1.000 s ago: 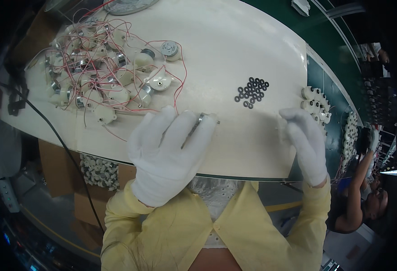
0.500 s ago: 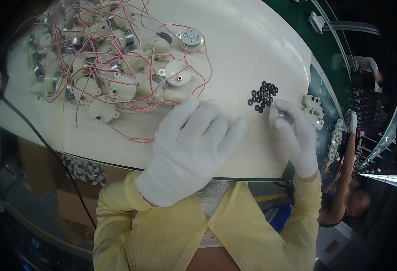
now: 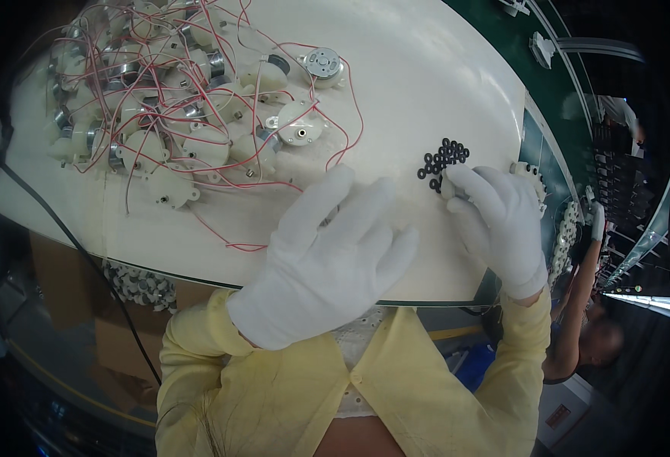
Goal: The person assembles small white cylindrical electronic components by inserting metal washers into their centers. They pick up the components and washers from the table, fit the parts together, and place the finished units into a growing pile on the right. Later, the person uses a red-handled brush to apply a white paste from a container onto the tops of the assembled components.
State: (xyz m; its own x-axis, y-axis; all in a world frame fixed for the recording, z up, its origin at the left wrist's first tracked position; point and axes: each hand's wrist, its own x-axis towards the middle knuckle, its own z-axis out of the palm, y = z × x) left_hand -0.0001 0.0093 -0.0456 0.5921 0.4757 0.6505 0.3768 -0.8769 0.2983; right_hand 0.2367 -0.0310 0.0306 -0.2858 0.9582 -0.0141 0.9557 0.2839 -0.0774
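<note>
My left hand (image 3: 323, 255), in a white glove, hovers palm down over the table by the tangled motors. Its fingers are apart and I see nothing held in it; red and white wires (image 3: 297, 185) pass close to its fingertips. My right hand (image 3: 498, 221), gloved too, is bent with thumb and fingertips together on a small motor with a white face (image 3: 447, 187), mostly hidden by the glove. Its fingertips are at the near edge of a cluster of small black rings (image 3: 441, 158). A white-cased motor (image 3: 301, 126) lies beyond my left hand.
A large heap of wired motors (image 3: 159, 99) covers the table's left side. White parts (image 3: 529, 179) stand in rows beyond the right edge. A black cable (image 3: 68, 228) crosses at the left, above cardboard boxes (image 3: 125, 343). Another person's arm (image 3: 578, 286) reaches in at far right.
My right hand has turned and moved its fingertips slightly left, against the black rings, covering most of the motor. My left fingers have spread and shifted slightly; nearby wires have moved a little.
</note>
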